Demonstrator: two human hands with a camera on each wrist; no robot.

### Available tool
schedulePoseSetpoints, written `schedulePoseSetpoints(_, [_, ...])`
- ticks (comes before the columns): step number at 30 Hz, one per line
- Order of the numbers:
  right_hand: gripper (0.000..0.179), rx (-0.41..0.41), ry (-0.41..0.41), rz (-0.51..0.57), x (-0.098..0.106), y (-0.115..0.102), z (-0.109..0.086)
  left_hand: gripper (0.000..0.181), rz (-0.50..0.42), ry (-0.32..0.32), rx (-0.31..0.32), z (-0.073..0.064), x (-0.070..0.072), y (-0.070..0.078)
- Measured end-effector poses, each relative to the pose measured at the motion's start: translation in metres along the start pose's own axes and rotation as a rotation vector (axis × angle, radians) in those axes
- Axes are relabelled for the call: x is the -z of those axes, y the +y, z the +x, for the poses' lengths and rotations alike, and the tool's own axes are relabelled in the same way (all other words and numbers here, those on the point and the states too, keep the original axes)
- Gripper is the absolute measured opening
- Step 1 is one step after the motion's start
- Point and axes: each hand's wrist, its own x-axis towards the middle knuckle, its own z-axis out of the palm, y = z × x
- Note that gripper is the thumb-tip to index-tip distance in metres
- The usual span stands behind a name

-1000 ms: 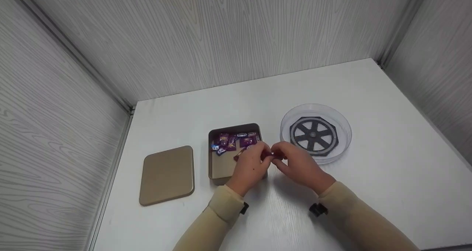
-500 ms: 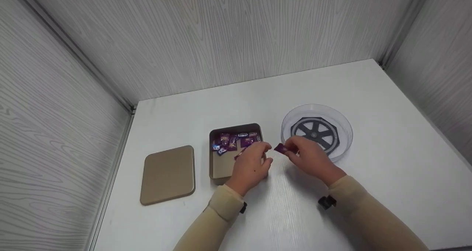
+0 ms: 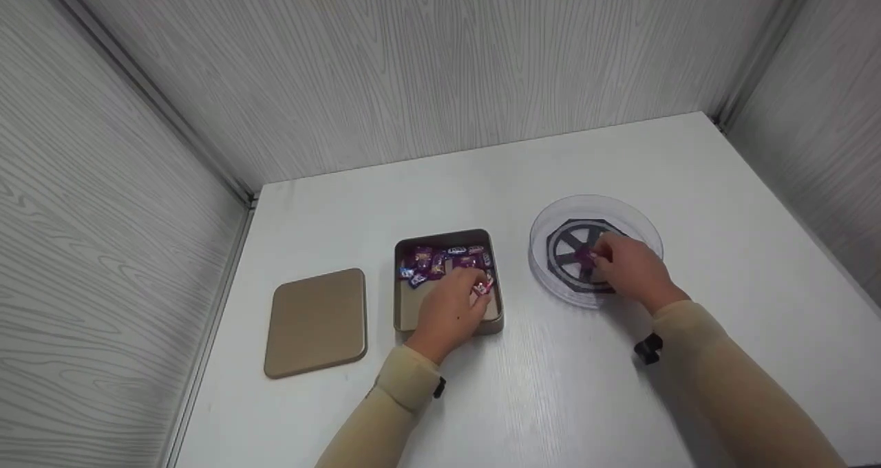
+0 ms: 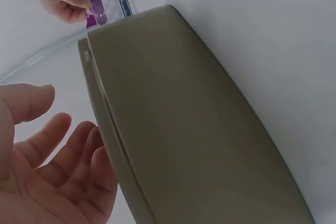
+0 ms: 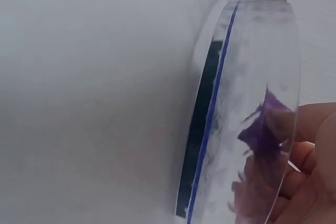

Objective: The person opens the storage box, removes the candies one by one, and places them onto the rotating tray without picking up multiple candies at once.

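Note:
My right hand (image 3: 633, 268) reaches over the near right side of a clear round dish (image 3: 542, 282) and pinches a purple-wrapped candy (image 3: 585, 256) inside it. In the right wrist view, the candy (image 5: 262, 132) shows through the dish's clear wall, between thumb and fingers. My left hand (image 3: 446, 314) is over the right part of an open gold tin (image 3: 492, 325), fingers loosely bent. By its fingertips lies a red-and-white wrapped candy (image 3: 483, 287). The left wrist view shows the left hand (image 4: 58, 177) beside the tin's wall (image 4: 184, 119), thumb and fingers apart.
Several purple and blue wrapped candies (image 3: 438, 263) lie in the back of the tin. Its flat gold lid (image 3: 318, 323) rests on the white table to the left. A dark octagonal frame with spokes (image 3: 568, 258) shows through the dish. Pale wood-grain walls enclose the table.
My hands have parted. The right hand has carried the purple candy rightward from the left hand into the dish. My left hand has shifted slightly left, back over the tin.

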Motion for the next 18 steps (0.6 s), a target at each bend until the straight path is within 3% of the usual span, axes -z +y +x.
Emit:
schedulePoseSetpoints(5, [0.013,-0.008,0.007,-0.059,0.000,0.004,0.000,0.031,0.017,-0.021,0.052,0.000,0.000,-0.005])
schedulePoseSetpoints(11, [0.024,0.009,0.071,-0.135,-0.006,0.007,-0.004,0.024,0.020,-0.028,0.059,0.000,0.000,-0.011])
schedulePoseSetpoints(18, [0.029,0.066,0.145,-0.071,-0.009,-0.006,-0.004,0.032,0.062,-0.055,0.077,0.002,0.003,-0.023])
